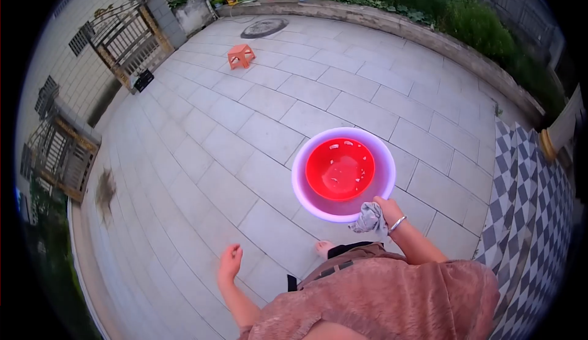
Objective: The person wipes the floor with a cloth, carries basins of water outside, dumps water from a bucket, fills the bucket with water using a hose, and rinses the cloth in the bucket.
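Observation:
My right hand [392, 212], with a bangle at the wrist, grips the near right rim of a light purple basin [298, 187]. A crumpled grey cloth [369, 219] is bunched in that same hand and hangs against the rim. Inside the purple basin sits a smaller red basin [340, 171] with several small whitish spots or bits in it, too small to make out. My left hand [229, 261] hangs out to the left over the paving, its fingers curled in, and nothing shows in them.
Grey paving [208, 174] spreads ahead. An orange plastic stool [241, 56] stands farther off, near a round cover [264, 28]. A low garden wall [380, 18] borders the plants. Checkered tiles [520, 217] lie at right, gates [131, 37] at left, a black crate [144, 81] beside them.

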The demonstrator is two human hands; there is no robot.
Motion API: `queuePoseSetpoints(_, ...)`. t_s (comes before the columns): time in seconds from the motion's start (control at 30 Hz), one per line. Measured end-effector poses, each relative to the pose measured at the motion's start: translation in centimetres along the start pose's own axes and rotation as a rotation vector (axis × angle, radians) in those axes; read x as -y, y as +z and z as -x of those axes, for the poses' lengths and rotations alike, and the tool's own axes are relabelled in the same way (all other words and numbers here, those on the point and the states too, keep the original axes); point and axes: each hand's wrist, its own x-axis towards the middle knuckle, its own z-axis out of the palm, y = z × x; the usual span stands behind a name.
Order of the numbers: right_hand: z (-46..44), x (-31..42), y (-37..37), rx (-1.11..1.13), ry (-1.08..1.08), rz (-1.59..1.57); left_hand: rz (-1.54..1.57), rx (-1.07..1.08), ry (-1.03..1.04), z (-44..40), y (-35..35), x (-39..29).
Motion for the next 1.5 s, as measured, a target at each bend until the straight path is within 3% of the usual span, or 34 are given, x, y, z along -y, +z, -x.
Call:
queuePoseSetpoints(0.3, -11.5, 5.1, 20.8, 0.019, 0.034, -0.054, 0.2, -0.049, -0.551, -7.0, -8.6, 14.6)
queuePoseSetpoints(0.33, -13.0, 5.4, 23.4, 0.017, 0.026, -0.087, 0.205, -0.042, -0.546, -9.2, -9.4, 17.1)
queuePoseSetpoints(0.4, -15.9, 5.7, 28.5, 0.014, 0.01, -0.052, -0.079, 0.168, -0.4, -14.0, -12.8, 21.6)
queuePoseSetpoints(0.43, -17.0, 6.3, 31.4, 0.027, 0.034, -0.127, -0.087, 0.169, -0.393, -17.4, -15.3, 20.6)
queuePoseSetpoints(0.5, -19.5, 8.2, 36.6, 0.039, 0.041, -0.191, -0.013, 0.102, -0.533, -24.2, -19.2, 16.7)
queuePoseSetpoints(0.6, -23.4, 10.3, 43.2, -0.015, 0.044, -0.191, -0.124, -0.056, -0.287, -38.2, -23.8, 20.5)
queuePoseSetpoints(0.63, -24.7, 10.7, 45.3, -0.008, 0.042, -0.163, -0.229, -0.102, -0.157, -43.0, -25.8, 18.7)
queuePoseSetpoints(0.83, -32.3, 16.0, 58.5, -0.053, 0.004, -0.127, 0.063, 0.031, 0.145, -65.8, -34.2, 2.2)
queuePoseSetpoints(0.97, -39.3, 18.9, 67.3, -0.069, -0.024, -0.112, 0.066, 0.094, 0.213, -77.8, -37.0, 2.8)
queuePoseSetpoints(1.07, -42.7, 21.7, 73.8, -0.055, -0.012, -0.109, -0.153, 0.179, 0.081, -84.1, -39.8, 9.3)
queuePoseSetpoints(1.2, -48.1, 25.0, 82.9, -0.055, 0.003, -0.119, -0.01, 0.127, -0.106, -90.1, -43.1, 19.0)
queuePoseSetpoints(1.33, -54.6, 27.3, 92.3, -0.102, -0.061, -0.164, 0.064, 0.172, -0.335, -96.1, -47.5, 21.8)
queuePoseSetpoints(1.37, -57.6, 27.5, 96.8, -0.139, -0.088, -0.218, 0.075, 0.197, -0.418, -100.9, -49.6, 23.4)
queuePoseSetpoints(1.4, -58.7, 27.3, 99.3, -0.146, -0.079, -0.233, 0.056, 0.202, -0.416, -103.8, -51.7, 24.1)
queuePoseSetpoints(1.47, -60.7, 28.8, 102.9, -0.148, -0.043, -0.25, -0.1, 0.238, -0.198, -110.2, -54.4, 23.7)
queuePoseSetpoints(1.5, -62.0, 29.0, 104.5, -0.139, -0.022, -0.253, -0.097, 0.229, -0.232, -113.8, -55.8, 23.8)
